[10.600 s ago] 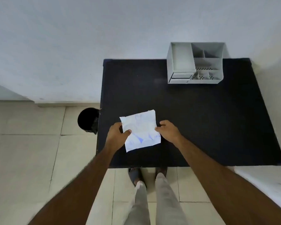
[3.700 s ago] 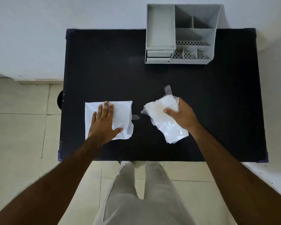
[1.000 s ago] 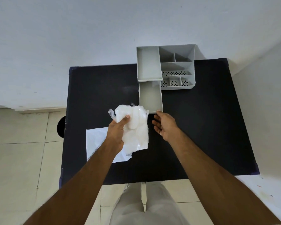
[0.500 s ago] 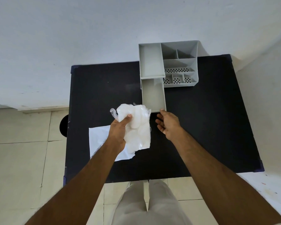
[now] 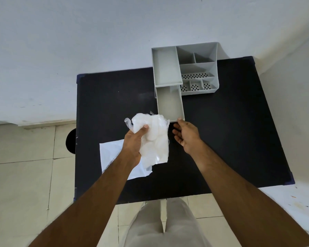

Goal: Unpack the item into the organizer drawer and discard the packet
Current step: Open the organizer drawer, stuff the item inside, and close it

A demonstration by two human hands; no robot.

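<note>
Item (image 5: 152, 138): a white bundle in clear plastic, clenched in the left hand (image 5: 134, 145) and held above the table (image 5: 230, 139), just short of the drawer (image 5: 169, 104). Since about four seconds ago the item has passed from the right hand to the left, and the drawer, then closed in the organizer (image 5: 197, 68), now stands pulled out toward the person and shows nothing inside. Over the last second little has moved. The right hand (image 5: 185, 136) is spread and holds nothing; one fingertip meets the drawer's front edge. The packet (image 5: 112, 154) lies flat on the table beneath the left forearm, not yet discarded. A dark round object (image 5: 70, 139) shows on the floor beside the table, probably a bin. Judgement: the drawer is ready; placing the item comes next, then disposal of the packet.
</note>
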